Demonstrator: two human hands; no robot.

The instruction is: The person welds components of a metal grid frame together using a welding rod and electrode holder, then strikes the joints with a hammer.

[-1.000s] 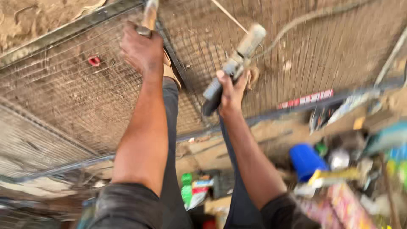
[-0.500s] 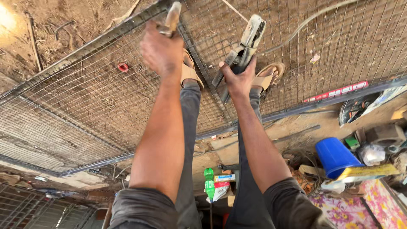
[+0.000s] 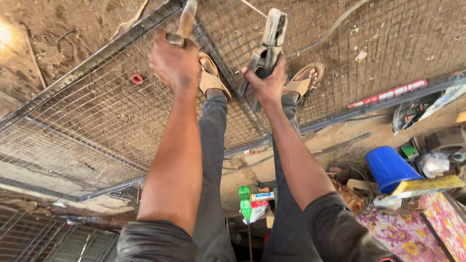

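A person stands on a welded wire mesh panel (image 3: 111, 121) laid over bare dirt ground, both arms stretched down toward it. The left hand (image 3: 174, 63) is closed tight around the wooden handle of a hammer (image 3: 186, 22), whose shaft runs up and away from the fist toward the panel's steel frame bar (image 3: 97, 58); the hammer's head is cut off by the top edge of the view. The right hand (image 3: 266, 85) is wrapped around the grip of a welding electrode holder (image 3: 269, 41), its grey clamp end pointing away from the body and lying over the mesh, just beside the hammer and closer to the right foot. A thin cable (image 3: 335, 29) trails from the holder across the mesh toward the upper right. Both feet, in tan sandals (image 3: 211, 77), rest on the mesh directly below the hands, grey trousers running back toward the camera. A small red ring (image 3: 137, 78) lies on the mesh to the left of the left hand. Off the panel's near edge, to the right of the right arm, sit a blue bucket (image 3: 388, 167), a red-and-white strip (image 3: 388, 93) and a flowered cloth (image 3: 412, 233). Between the legs, near the panel's edge, stands a green bottle (image 3: 245, 204).
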